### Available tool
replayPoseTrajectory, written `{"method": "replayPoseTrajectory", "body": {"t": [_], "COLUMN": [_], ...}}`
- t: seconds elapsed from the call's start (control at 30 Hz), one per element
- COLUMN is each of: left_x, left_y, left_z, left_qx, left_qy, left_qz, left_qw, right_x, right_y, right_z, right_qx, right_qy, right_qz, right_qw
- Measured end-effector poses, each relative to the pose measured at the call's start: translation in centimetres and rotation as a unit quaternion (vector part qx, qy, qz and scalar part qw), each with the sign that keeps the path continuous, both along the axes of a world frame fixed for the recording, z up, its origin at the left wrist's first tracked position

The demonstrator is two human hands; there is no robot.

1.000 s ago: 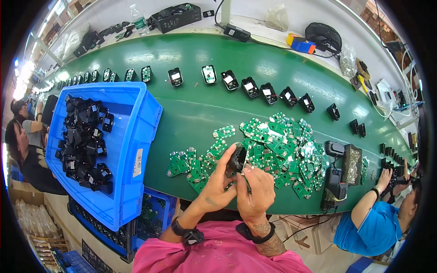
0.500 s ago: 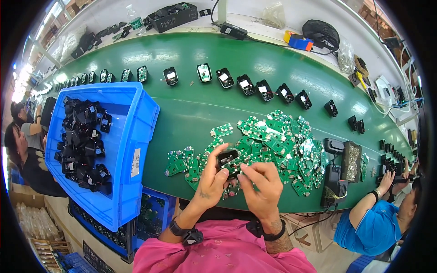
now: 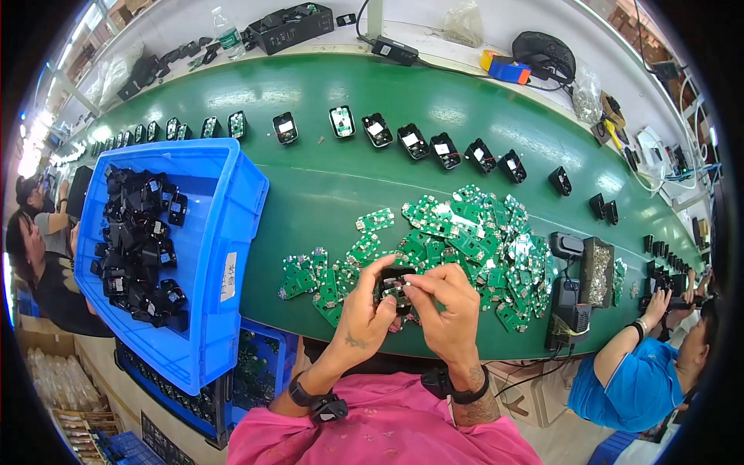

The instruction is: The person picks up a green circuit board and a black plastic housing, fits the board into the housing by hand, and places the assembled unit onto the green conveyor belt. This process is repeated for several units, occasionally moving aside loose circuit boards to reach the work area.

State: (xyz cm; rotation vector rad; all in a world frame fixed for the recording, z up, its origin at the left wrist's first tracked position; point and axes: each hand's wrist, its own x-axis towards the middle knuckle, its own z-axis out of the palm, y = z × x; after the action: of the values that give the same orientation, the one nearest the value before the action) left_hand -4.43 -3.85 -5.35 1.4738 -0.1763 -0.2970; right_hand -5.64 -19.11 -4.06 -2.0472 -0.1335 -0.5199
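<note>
Just above the table's near edge, my left hand holds a small black plastic housing, fingers wrapped round its far side and thumb on the near side. My right hand is closed in a pinch at the housing's opening. A tiny whitish spot shows at those fingertips, too small to name. The inside of the housing is partly hidden by my fingers. Beyond and to the right lies a heap of loose green circuit boards, with more boards to the left of my hands.
A blue bin of black housings stands at left. Several housings line the green table farther back. Right of the heap are a black power device and a tray of small metal parts. Co-workers sit on both sides.
My right hand has shifted slightly left, its fingertips now closer in at the housing. The left hand has tilted the housing a little. The whole view has shifted slightly.
</note>
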Motion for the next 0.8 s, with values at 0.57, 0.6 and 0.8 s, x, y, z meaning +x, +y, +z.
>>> {"method": "replayPoseTrajectory", "body": {"t": [0.57,0.6,0.8], "left_x": [0.1,0.1,0.6], "left_y": [-0.6,-0.8,-0.6], "left_z": [-1.1,-1.0,-0.8], "left_qx": [0.096,0.096,0.157], "left_qy": [-0.026,-0.033,-0.19], "left_qz": [0.01,0.01,0.076], "left_qw": [0.995,0.995,0.966], "right_x": [0.1,0.0,-0.2], "right_y": [1.1,1.1,1.2], "right_z": [-1.1,-1.1,0.7], "right_qx": [0.044,0.043,-0.052], "right_qy": [0.016,0.018,-0.028], "right_qz": [0.001,0.0,-0.014], "right_qw": [0.999,0.999,0.998]}}
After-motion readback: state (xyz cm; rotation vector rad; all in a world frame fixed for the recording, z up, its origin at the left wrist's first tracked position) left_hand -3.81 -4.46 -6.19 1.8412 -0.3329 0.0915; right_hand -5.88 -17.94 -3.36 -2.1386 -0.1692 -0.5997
